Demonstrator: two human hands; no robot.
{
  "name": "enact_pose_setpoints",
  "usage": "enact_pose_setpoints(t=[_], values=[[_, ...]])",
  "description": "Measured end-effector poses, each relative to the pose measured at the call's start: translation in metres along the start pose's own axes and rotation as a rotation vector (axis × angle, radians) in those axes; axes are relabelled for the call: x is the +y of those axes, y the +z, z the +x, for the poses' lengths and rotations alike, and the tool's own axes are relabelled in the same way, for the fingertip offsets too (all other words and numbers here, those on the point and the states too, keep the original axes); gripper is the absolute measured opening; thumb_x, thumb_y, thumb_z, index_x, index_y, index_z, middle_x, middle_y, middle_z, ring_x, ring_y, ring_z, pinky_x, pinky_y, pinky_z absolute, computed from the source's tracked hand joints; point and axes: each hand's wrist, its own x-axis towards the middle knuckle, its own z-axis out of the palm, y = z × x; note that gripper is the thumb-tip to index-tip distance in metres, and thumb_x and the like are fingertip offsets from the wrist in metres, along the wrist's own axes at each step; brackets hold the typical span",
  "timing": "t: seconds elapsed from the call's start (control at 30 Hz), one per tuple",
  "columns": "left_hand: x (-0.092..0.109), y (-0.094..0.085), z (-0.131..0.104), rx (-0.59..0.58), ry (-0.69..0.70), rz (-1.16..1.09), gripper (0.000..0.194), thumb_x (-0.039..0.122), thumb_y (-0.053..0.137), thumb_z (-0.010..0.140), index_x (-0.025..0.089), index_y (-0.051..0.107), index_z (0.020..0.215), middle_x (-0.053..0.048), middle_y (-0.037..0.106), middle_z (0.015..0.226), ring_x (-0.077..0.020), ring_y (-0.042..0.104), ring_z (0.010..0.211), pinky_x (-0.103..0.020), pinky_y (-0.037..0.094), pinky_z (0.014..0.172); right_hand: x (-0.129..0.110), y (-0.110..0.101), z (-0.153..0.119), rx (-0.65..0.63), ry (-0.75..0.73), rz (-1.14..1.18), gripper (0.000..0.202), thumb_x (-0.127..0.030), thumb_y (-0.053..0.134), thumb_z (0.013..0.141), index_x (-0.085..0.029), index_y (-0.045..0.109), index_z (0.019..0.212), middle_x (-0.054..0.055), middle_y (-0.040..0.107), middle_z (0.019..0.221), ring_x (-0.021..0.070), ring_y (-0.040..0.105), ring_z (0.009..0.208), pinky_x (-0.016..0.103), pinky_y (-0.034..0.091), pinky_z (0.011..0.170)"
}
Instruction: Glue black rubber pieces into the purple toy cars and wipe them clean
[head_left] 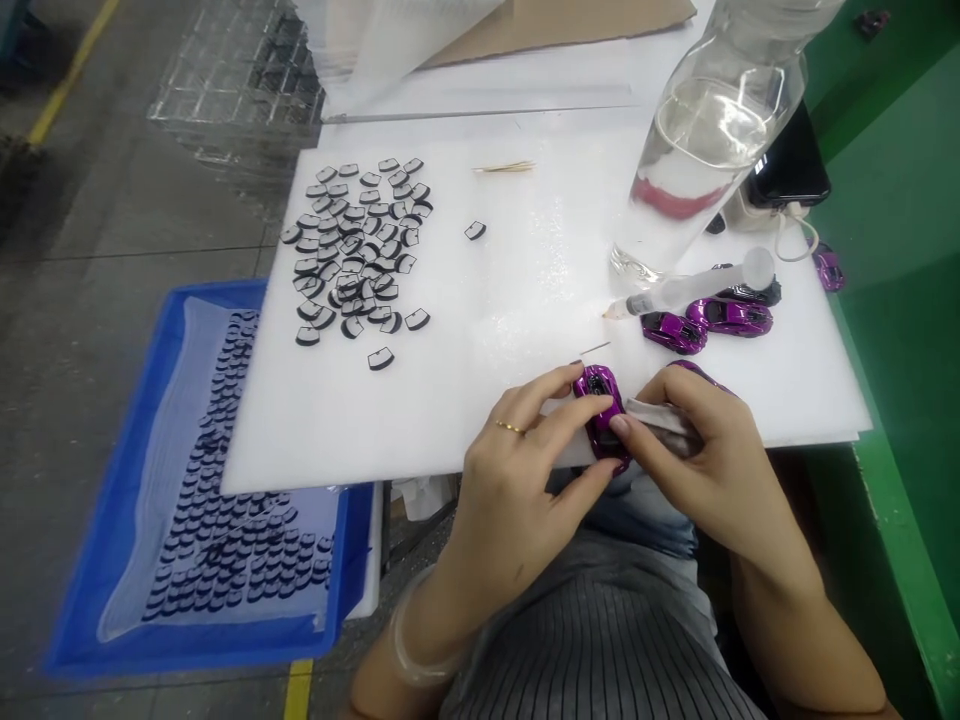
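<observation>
The toy car [602, 428], glossy purple with black detailing, is at the near edge of the white board [450, 420], right of that edge's midpoint; whether its underside touches the board cannot be determined. The left hand [525, 470] has a narrow grip on it, thumb at the near end, one fingertip at the far end and the index finger across the top, an arrangement judged to steady the body lengthwise. The right hand [712, 460] pinches a folded white cloth [664, 415], its thumb tip against the car's right side; this presumably allows cloth and car to meet without loss of support. Bright reflections lie on the paintwork; the fingers hide part of the surface, so its finish cannot be fully assessed. Loose dark-edged pieces [360, 250] lie toward the board's left edge and other purple cars [731, 317] toward its right, seemingly to separate the two kinds.
</observation>
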Motion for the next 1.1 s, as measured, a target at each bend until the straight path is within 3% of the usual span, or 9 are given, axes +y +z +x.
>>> enact_pose_setpoints(t=[0.13, 0.27, 0.43, 0.57, 0.63, 0.73, 0.87, 1.0, 1.1], values=[[-0.001, -0.002, 0.0, -0.001, 0.023, 0.007, 0.037, 0.019, 0.078, 0.084, 0.015, 0.07, 0.12, -0.012, 0.067, 0.131, -0.0237, 0.066, 0.117, -0.036, 0.057, 0.103, 0.009, 0.007, -0.011, 0.179, -0.312, -0.125, 0.003, -0.015, 0.067, 0.091, -0.018, 0.064, 0.091, 0.0, 0.058, 0.075, 0.0105, 0.051, 0.061, 0.024, 0.04, 0.052], [-0.002, 0.0, -0.002, 0.034, 0.047, 0.026, 0.036, 0.013, 0.075, 0.085, 0.016, 0.07, 0.12, -0.012, 0.068, 0.131, -0.0243, 0.068, 0.115, -0.038, 0.06, 0.099, 0.013, 0.013, -0.024, 0.226, -0.563, -0.274, 0.02, -0.013, 0.069, 0.088, -0.018, 0.07, 0.107, 0.008, 0.064, 0.094, 0.016, 0.061, 0.073, 0.029, 0.049, 0.059], [-0.007, 0.008, -0.008, 0.122, 0.14, 0.031, 0.028, 0.024, 0.079, 0.086, 0.019, 0.072, 0.112, -0.014, 0.064, 0.137, -0.0232, 0.071, 0.107, -0.035, 0.066, 0.084, 0.019, -0.017, -0.01, 0.3, -0.331, -0.331, 0.012, -0.015, 0.069, 0.089, -0.025, 0.072, 0.095, 0.005, 0.067, 0.088, 0.0146, 0.059, 0.066, 0.03, 0.044, 0.055], [-0.01, 0.011, -0.011, 0.169, 0.221, 0.049, 0.027, 0.028, 0.079, 0.086, 0.02, 0.071, 0.111, -0.014, 0.063, 0.136, -0.0236, 0.071, 0.105, -0.038, 0.066, 0.083, 0.024, -0.04, 0.012, 0.384, -0.246, -0.523, 0.017, -0.028, 0.061, 0.097, -0.024, 0.073, 0.109, 0.013, 0.068, 0.118, 0.0316, 0.063, 0.106, 0.047, 0.047, 0.087], [-0.011, 0.008, -0.011, 0.165, 0.187, -0.009, 0.045, 0.042, 0.082, 0.08, 0.02, 0.069, 0.117, -0.013, 0.064, 0.133, -0.0246, 0.071, 0.106, -0.04, 0.066, 0.088, 0.014, -0.031, 0.01, 0.371, -0.173, -0.62, 0.025, -0.034, 0.061, 0.097, -0.019, 0.072, 0.113, 0.017, 0.068, 0.122, 0.0366, 0.061, 0.112, 0.052, 0.045, 0.092], [-0.01, 0.001, -0.01, 0.114, 0.104, -0.076, 0.074, 0.055, 0.084, 0.072, 0.021, 0.06, 0.133, -0.012, 0.063, 0.134, -0.0281, 0.067, 0.117, -0.042, 0.062, 0.099, -0.012, 0.005, -0.004, 0.314, -0.174, -0.508, 0.033, -0.038, 0.066, 0.093, -0.013, 0.067, 0.114, 0.014, 0.072, 0.097, 0.0301, 0.066, 0.087, 0.044, 0.048, 0.075], [-0.011, -0.006, -0.009, -0.001, 0.063, -0.066, 0.088, 0.061, 0.083, 0.071, 0.021, 0.052, 0.143, -0.013, 0.059, 0.14, -0.03, 0.063, 0.125, -0.041, 0.059, 0.105, -0.017, 0.025, -0.019, 0.286, -0.144, -0.449, 0.037, -0.027, 0.064, 0.09, -0.013, 0.061, 0.125, 0.009, 0.074, 0.094, 0.0254, 0.068, 0.079, 0.04, 0.051, 0.07], [-0.012, -0.004, -0.01, -0.041, 0.118, 0.059, 0.069, 0.058, 0.075, 0.082, 0.019, 0.057, 0.137, -0.014, 0.064, 0.132, -0.0309, 0.065, 0.119, -0.041, 0.062, 0.097, 0.051, -0.042, -0.045, 0.637, 0.126, -0.498, 0.045, -0.025, 0.076, 0.081, -0.026, 0.065, 0.125, 0.008, 0.075, 0.098, 0.0244, 0.069, 0.076, 0.037, 0.052, 0.065], [-0.011, 0.001, -0.009, -0.04, 0.188, 0.121, 0.046, 0.045, 0.072, 0.09, 0.018, 0.063, 0.126, -0.015, 0.066, 0.127, -0.0302, 0.067, 0.112, -0.042, 0.064, 0.089, 0.113, -0.107, -0.07, 0.803, 0.099, -0.618, 0.027, -0.015, 0.085, 0.066, -0.03, 0.067, 0.079, -0.002, 0.055, 0.051, 0.0152, 0.04, 0.039, 0.033, 0.025, 0.042]])
